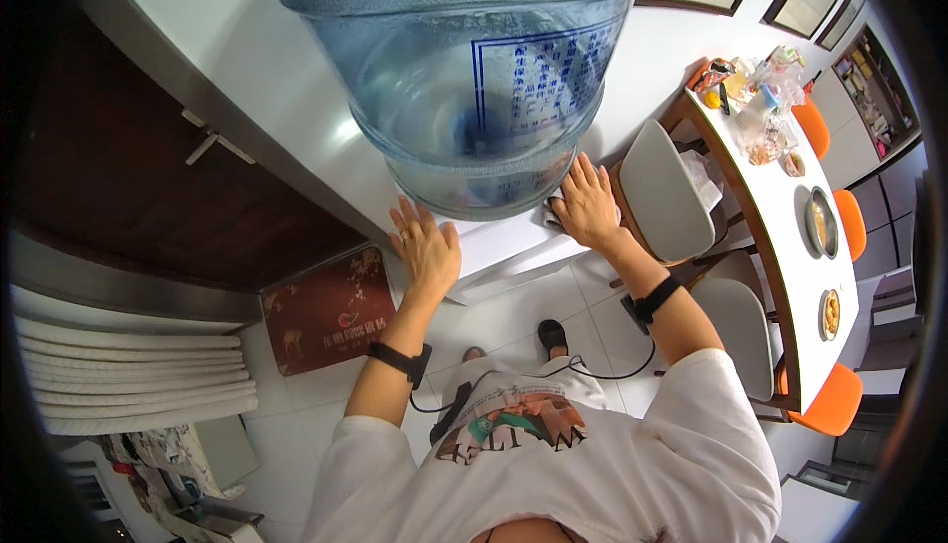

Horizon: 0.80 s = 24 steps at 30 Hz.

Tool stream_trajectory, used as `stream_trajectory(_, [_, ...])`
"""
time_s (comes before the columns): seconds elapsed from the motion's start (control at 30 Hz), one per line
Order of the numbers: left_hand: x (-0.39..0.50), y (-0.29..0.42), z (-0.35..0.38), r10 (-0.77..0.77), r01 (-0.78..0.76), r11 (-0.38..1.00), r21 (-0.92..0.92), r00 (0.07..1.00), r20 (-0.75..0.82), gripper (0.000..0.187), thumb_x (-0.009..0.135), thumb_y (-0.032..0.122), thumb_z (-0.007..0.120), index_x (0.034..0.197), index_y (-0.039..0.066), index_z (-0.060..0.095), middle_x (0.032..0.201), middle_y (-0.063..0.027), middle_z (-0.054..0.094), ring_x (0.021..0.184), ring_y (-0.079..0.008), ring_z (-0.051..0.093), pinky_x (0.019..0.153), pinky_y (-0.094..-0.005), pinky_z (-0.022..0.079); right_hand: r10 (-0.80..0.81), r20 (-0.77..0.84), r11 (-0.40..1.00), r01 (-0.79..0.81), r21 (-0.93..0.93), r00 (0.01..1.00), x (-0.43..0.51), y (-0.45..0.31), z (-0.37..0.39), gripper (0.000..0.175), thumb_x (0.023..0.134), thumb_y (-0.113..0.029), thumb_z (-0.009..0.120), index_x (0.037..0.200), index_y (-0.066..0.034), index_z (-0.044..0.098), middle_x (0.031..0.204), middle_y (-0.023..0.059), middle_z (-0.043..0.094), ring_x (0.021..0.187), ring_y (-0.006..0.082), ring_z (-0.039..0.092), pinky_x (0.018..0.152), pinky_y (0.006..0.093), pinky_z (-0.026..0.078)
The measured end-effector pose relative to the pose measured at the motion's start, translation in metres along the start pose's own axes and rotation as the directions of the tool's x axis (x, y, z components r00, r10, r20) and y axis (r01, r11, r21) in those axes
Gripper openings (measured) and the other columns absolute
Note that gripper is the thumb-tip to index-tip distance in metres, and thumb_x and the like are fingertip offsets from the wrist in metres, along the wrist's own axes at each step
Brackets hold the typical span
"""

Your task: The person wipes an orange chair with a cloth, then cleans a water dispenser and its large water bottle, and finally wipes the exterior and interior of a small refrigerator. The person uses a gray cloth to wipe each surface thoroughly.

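A large translucent blue water bottle (415, 76) with blue printing stands mouth down before me, on what seems to be a white water dispenser (489, 247); the joint between them is hidden. My left hand (427, 250) is at the lower left of the bottle, fingers spread, with nothing in it. On the other side, my right hand (589, 206) lies flat over a grey cloth (553, 211), its fingers extended beside the bottle's lower right. Most of the cloth is hidden under that palm. Both wrists wear black straps with a cable.
To the right is a long white table (785, 269) with plastic bags (766, 110), a metal bowl (821, 222) and a plate of food (831, 315). Grey-backed chairs (663, 195) stand along its near side. A dark door (133, 165) and a red doormat (326, 313) are at left.
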<state>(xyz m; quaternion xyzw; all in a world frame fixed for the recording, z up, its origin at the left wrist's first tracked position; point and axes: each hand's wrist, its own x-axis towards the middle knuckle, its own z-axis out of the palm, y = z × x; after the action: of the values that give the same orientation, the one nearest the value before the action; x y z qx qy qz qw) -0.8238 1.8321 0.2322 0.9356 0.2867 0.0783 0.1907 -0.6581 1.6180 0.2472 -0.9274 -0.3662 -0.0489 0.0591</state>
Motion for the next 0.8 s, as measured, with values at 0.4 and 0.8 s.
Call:
stream_trajectory(0.4, [0.002,-0.011,0.011,0.196,-0.195,0.981,0.025,0.97,-0.147,0.064,0.092,0.03,0.055,0.138,-0.009,0.034,0.145,-0.0339,0.025,0.139,-0.0524,0.011,0.112,-0.0577,0.017,-0.14,0.177,0.926,0.065,0.372,0.974,0.131,0.049,0.02,0.05,0.088,-0.031,0.053,0.131,-0.0056,0.051,0.137,0.02,0.046,0.127,0.0368,0.041,0.106,0.0424,0.035])
stream_trajectory(0.8, [0.001,-0.011,0.01,0.116,-0.121,0.992,-0.036,0.985,-0.124,0.063,0.093,0.034,0.053,0.139,-0.005,0.036,0.148,-0.0307,0.023,0.137,-0.0529,0.015,0.114,-0.0538,0.019,-0.236,0.11,0.935,0.195,0.295,0.965,0.093,0.043,0.018,0.051,0.087,-0.026,0.056,0.132,-0.0034,0.049,0.14,0.0206,0.042,0.128,0.0388,0.038,0.109,0.0433,0.03])
